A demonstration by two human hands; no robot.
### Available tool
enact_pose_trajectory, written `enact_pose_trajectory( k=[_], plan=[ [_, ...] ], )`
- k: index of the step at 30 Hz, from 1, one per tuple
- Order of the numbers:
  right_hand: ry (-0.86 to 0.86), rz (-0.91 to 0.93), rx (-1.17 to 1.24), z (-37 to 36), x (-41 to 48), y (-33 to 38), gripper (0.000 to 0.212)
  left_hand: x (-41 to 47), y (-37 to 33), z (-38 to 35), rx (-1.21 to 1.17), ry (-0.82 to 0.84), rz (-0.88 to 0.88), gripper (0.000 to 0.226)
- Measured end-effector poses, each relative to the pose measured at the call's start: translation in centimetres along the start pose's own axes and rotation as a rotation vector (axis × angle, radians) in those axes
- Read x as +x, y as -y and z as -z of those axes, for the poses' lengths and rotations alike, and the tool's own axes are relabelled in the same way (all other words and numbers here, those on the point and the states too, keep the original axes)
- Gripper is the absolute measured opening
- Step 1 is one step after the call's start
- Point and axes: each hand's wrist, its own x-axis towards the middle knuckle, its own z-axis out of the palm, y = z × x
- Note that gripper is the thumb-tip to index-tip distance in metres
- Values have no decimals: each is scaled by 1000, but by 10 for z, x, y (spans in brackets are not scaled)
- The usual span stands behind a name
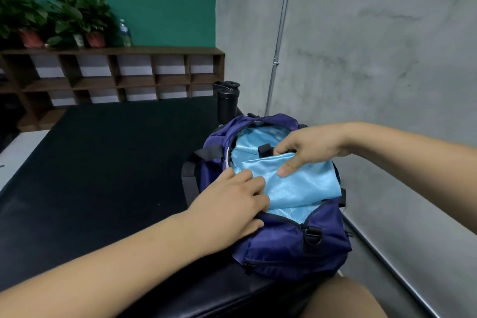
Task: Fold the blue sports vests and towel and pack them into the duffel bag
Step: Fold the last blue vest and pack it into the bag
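The folded light-blue shiny sports vest (291, 188) lies in the open dark-blue nylon duffel bag (291, 248) on the black worktop (103, 162) — left hand (232, 204) flat on its near edge, right hand (307, 150) pinching its far fold — so the next push probably goes straight down.

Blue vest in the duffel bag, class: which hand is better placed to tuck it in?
Probably right: right hand pinches the blue vest; left hand only rests at the duffel bag rim.
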Motion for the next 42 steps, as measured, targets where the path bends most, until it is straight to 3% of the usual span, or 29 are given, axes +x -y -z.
enact_pose_trajectory(
  k=[11,17,19,23,25,32,37,42],
  plan=[
    [4,13,-3,-14,2,8,27,7,-10,14,-77,-4,78,11],
    [17,6,44,-25,2,26,63,1,8,45,-186,-48,126,5],
    [69,14,62,-30,4,31,55,2,14,51,-191,-45,166,6],
    [71,-9,-307,-36,5,42,56,3,19,57,-248,-30,212,5],
    [55,-5,-354,-33,1,43,55,3,19,59,-253,2,221,4],
    [-174,56,-437,-19,-44,23,40,10,17,59,-216,117,221,9],
    [-188,18,-638,-26,-75,-4,50,26,4,58,-223,227,228,24],
    [-247,172,-869,-43,-88,-21,20,52,-11,51,-284,269,226,21]
  ],
)
